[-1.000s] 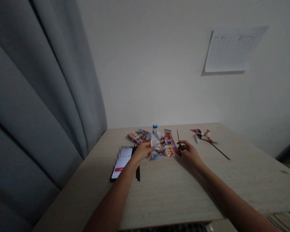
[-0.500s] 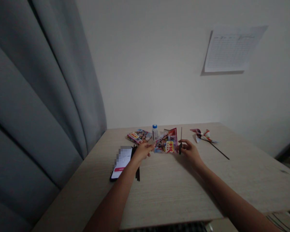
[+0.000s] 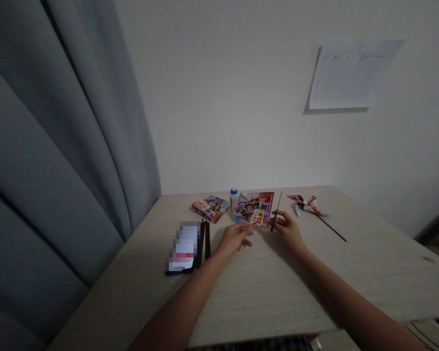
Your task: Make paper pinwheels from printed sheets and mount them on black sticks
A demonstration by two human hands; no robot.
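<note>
My left hand (image 3: 235, 240) is held low over the table, thumb and fingers apart. Its fingertips come up to the lower edge of a colourful printed flyer (image 3: 254, 207); whether they touch it I cannot tell. At the flyer's lower right corner, my right hand (image 3: 288, 231) grips a slim pointed tool (image 3: 277, 214) with a dark handle. It may be a pair of scissors, tip pointing up and away. Just behind the flyer's left side stands a small bottle (image 3: 233, 201) with a blue cap.
A stack of similar flyers (image 3: 210, 208) lies left of the bottle. Closer to me are a phone (image 3: 183, 248) and several dark sticks (image 3: 207, 241). A paper pinwheel (image 3: 309, 205) on a dark stick rests at the right. A grey curtain (image 3: 76, 122) borders the table's left side.
My left hand has left the flyer's left edge and moved right, to below its lower edge. The flyer has shifted slightly right. The tool in my right hand now leans more to the right.
</note>
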